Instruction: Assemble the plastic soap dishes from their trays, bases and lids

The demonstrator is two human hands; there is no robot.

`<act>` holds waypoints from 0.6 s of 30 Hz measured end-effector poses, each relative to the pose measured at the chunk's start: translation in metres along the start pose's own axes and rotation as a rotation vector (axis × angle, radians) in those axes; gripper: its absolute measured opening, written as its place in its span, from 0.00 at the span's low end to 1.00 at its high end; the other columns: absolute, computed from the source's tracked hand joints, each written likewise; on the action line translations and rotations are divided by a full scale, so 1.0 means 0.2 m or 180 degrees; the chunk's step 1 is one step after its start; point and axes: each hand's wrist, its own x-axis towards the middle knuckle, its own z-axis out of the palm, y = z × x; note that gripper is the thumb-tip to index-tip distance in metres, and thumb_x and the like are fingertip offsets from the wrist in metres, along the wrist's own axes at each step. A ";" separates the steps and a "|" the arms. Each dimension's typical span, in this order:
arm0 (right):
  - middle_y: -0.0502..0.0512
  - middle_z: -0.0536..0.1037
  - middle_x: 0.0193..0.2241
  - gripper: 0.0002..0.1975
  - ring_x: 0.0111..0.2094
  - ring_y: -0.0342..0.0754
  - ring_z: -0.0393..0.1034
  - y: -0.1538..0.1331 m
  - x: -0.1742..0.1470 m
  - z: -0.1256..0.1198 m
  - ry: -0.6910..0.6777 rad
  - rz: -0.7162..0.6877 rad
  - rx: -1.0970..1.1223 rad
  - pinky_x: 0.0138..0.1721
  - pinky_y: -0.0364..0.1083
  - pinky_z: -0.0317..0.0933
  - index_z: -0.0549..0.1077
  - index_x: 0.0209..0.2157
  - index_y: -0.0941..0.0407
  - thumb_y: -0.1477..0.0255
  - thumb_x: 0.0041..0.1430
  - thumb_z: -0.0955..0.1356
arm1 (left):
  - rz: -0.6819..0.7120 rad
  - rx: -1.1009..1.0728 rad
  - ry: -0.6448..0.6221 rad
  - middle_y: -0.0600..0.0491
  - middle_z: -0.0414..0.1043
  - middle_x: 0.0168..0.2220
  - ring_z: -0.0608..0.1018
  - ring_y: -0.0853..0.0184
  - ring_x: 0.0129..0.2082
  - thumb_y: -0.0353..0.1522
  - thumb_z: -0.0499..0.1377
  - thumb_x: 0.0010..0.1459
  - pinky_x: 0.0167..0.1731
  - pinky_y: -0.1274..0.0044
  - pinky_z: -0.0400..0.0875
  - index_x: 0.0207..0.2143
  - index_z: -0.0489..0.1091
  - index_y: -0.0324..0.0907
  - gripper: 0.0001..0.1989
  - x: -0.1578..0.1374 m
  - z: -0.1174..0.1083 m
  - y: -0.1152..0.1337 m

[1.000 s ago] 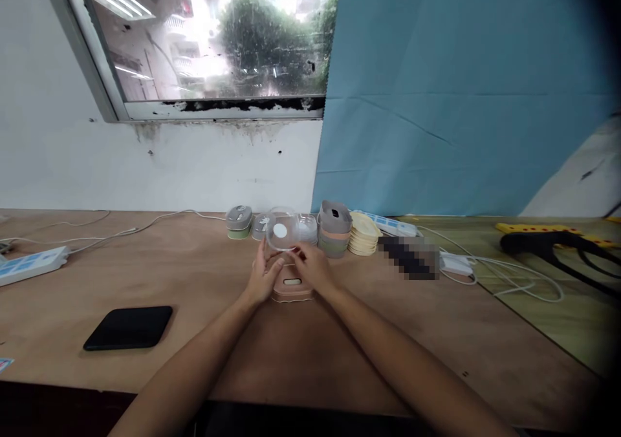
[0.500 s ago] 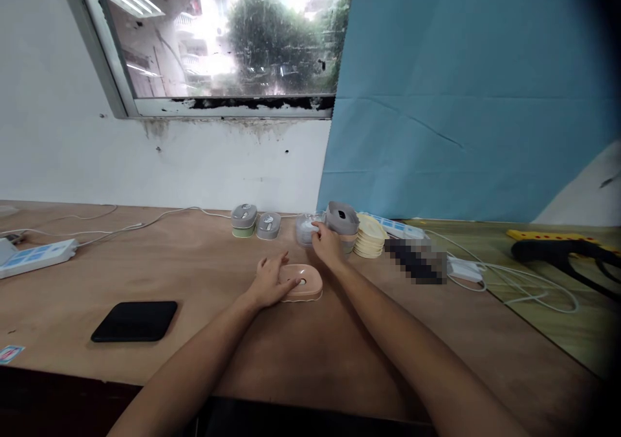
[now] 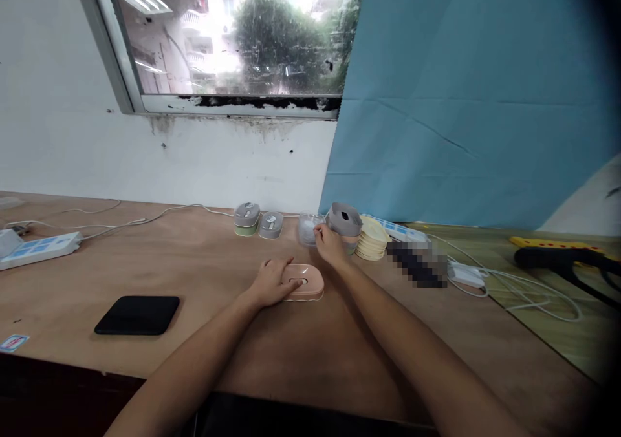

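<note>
My left hand (image 3: 272,284) grips the left end of a pink oval dish-like piece (image 3: 309,274) on the table, thumb along its near side. A small pale spot shows in its middle, beside the thumb tip. My right hand (image 3: 330,243) reaches farther out with its fingertips pinched together, at the right edge of a clear plastic container (image 3: 306,227) holding whitish contents. Whatever the pinch holds is too small to make out. Just behind that hand stand stacked grey oval pieces (image 3: 345,218), with pink and grey ones below.
Stacked cream oval pieces (image 3: 372,238) stand right of the grey stack. Two small grey-topped containers (image 3: 247,216) sit near the wall. A black phone-like slab (image 3: 138,315) lies left. Power strips (image 3: 41,251), white cables and a black-and-yellow tool (image 3: 557,256) lie at the sides.
My right hand's fingers have drawn together and shifted slightly to the right side of the clear container. My left hand stays on the pink piece. The view has shifted slightly.
</note>
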 end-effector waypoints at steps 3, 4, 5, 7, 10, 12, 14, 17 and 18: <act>0.56 0.78 0.34 0.15 0.34 0.51 0.71 0.01 0.00 -0.01 -0.0137 0.0057 -0.0061 0.34 0.44 0.56 0.69 0.45 0.54 0.69 0.63 0.57 | 0.0017 0.0007 -0.0016 0.47 0.66 0.56 0.66 0.57 0.57 0.49 0.53 0.57 0.56 0.64 0.54 0.57 0.60 0.42 0.31 0.00 0.00 0.00; 0.56 0.78 0.33 0.15 0.34 0.51 0.71 0.01 0.00 -0.02 -0.0151 0.0064 -0.0073 0.34 0.44 0.56 0.69 0.47 0.54 0.69 0.63 0.57 | 0.0011 0.0003 -0.0018 0.47 0.66 0.56 0.66 0.57 0.57 0.49 0.53 0.57 0.56 0.64 0.54 0.57 0.61 0.42 0.31 0.00 0.00 0.00; 0.56 0.78 0.33 0.16 0.34 0.51 0.71 0.02 0.00 -0.02 -0.0126 0.0062 -0.0072 0.35 0.44 0.57 0.69 0.48 0.54 0.69 0.63 0.58 | 0.0002 -0.0006 -0.0020 0.47 0.66 0.56 0.66 0.56 0.57 0.49 0.53 0.57 0.56 0.64 0.54 0.57 0.61 0.42 0.31 0.00 0.00 0.00; 0.56 0.78 0.32 0.18 0.33 0.51 0.71 0.01 -0.01 -0.03 0.0014 0.0015 -0.0021 0.35 0.45 0.58 0.69 0.50 0.55 0.69 0.62 0.58 | -0.0020 -0.0036 -0.0014 0.47 0.66 0.56 0.66 0.56 0.57 0.50 0.53 0.57 0.56 0.63 0.55 0.57 0.61 0.43 0.30 0.00 0.00 0.01; 0.53 0.77 0.28 0.19 0.29 0.50 0.69 -0.02 -0.06 -0.05 0.0256 -0.0212 0.0197 0.33 0.45 0.59 0.70 0.50 0.55 0.67 0.62 0.59 | 0.0019 -0.0111 -0.0060 0.46 0.66 0.56 0.66 0.54 0.57 0.51 0.53 0.56 0.56 0.62 0.54 0.57 0.61 0.44 0.32 0.00 -0.02 0.00; 0.51 0.75 0.24 0.18 0.27 0.48 0.68 -0.03 -0.14 -0.06 0.0265 -0.0416 0.0364 0.32 0.45 0.60 0.71 0.49 0.55 0.66 0.61 0.59 | 0.0122 -0.0131 -0.0209 0.46 0.64 0.57 0.65 0.52 0.57 0.53 0.57 0.51 0.56 0.62 0.54 0.58 0.60 0.45 0.36 0.00 -0.03 -0.01; 0.50 0.74 0.24 0.17 0.26 0.46 0.68 -0.04 -0.24 -0.08 0.0137 -0.0590 0.0513 0.32 0.44 0.60 0.72 0.47 0.55 0.64 0.62 0.60 | 0.0276 -0.0103 -0.0398 0.45 0.62 0.59 0.64 0.50 0.57 0.54 0.62 0.43 0.56 0.62 0.55 0.59 0.60 0.46 0.43 -0.01 -0.05 -0.03; 0.52 0.76 0.28 0.17 0.28 0.46 0.69 -0.03 -0.37 -0.11 -0.0143 -0.0849 0.0672 0.32 0.44 0.62 0.71 0.48 0.54 0.62 0.60 0.63 | 0.0465 -0.0113 -0.0516 0.44 0.60 0.59 0.67 0.50 0.56 0.51 0.67 0.38 0.55 0.63 0.59 0.59 0.59 0.46 0.47 -0.01 -0.05 -0.04; 0.53 0.76 0.30 0.18 0.29 0.46 0.69 -0.02 -0.40 -0.13 -0.0205 -0.0931 0.0713 0.33 0.45 0.63 0.71 0.48 0.55 0.61 0.59 0.64 | 0.0490 -0.0144 -0.0506 0.43 0.61 0.59 0.67 0.51 0.55 0.50 0.67 0.39 0.54 0.64 0.61 0.59 0.60 0.45 0.46 -0.01 -0.05 -0.04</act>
